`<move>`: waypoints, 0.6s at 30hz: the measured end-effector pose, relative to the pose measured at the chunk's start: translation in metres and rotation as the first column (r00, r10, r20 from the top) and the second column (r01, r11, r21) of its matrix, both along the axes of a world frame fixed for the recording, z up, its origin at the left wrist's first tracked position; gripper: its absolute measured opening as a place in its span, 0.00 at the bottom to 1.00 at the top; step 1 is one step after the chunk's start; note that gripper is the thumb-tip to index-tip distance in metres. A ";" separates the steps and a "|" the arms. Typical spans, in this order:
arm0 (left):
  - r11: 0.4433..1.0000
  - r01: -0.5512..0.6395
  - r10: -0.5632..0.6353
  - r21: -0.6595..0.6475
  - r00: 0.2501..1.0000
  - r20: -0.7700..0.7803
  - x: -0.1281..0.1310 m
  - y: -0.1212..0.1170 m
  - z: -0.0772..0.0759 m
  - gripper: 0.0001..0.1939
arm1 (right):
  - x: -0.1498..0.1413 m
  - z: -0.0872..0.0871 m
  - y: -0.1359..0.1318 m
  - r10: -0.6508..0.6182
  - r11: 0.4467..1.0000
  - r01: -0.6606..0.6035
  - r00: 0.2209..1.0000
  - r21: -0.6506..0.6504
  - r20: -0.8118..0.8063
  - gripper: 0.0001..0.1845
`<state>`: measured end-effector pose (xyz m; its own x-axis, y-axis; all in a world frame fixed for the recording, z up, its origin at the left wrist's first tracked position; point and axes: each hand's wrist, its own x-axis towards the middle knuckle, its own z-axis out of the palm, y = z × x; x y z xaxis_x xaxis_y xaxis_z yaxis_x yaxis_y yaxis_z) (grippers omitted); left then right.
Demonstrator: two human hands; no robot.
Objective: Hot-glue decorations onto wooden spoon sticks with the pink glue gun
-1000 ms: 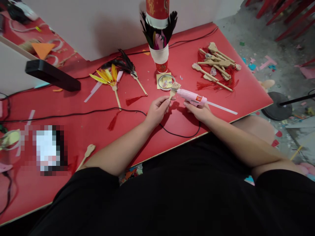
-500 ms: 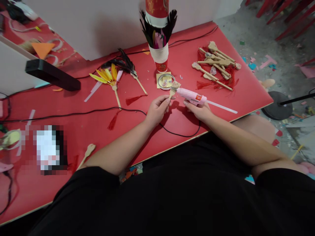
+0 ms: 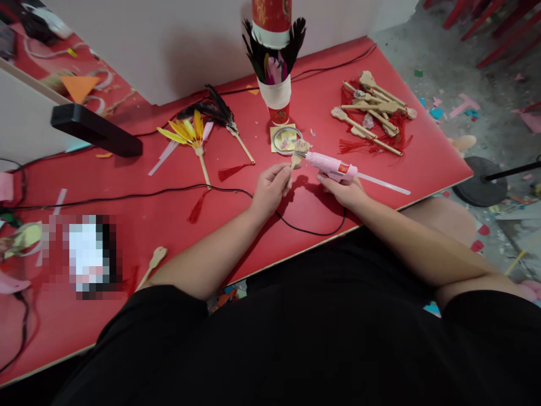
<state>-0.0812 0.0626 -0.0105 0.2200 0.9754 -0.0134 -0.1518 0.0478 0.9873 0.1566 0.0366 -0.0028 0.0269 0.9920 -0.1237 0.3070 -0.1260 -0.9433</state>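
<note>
The left hand pinches a small wooden piece between thumb and fingers, holding it above the red table. The right hand grips a pink glue gun — its nozzle points left at the wooden piece's broad end, though whether the tip actually touches is hard to tell. A clear glue stick juts from the gun's back. Just beyond the wooden piece lies a round dish on yellow paper; a feather-filled cup stands behind — near both.
</note>
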 end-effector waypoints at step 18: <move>0.999 0.048 -0.047 -0.023 0.998 0.040 -0.001 0.001 0.003 0.24 | -0.001 -0.007 0.002 -0.018 0.999 0.021 0.997 0.035 -0.072 0.31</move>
<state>-0.0823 0.0636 -0.0077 0.2667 0.9634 -0.0270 -0.1874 0.0794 0.9791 0.1561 0.0388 -0.0102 0.0385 0.9952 -0.0902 0.2360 -0.0967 -0.9669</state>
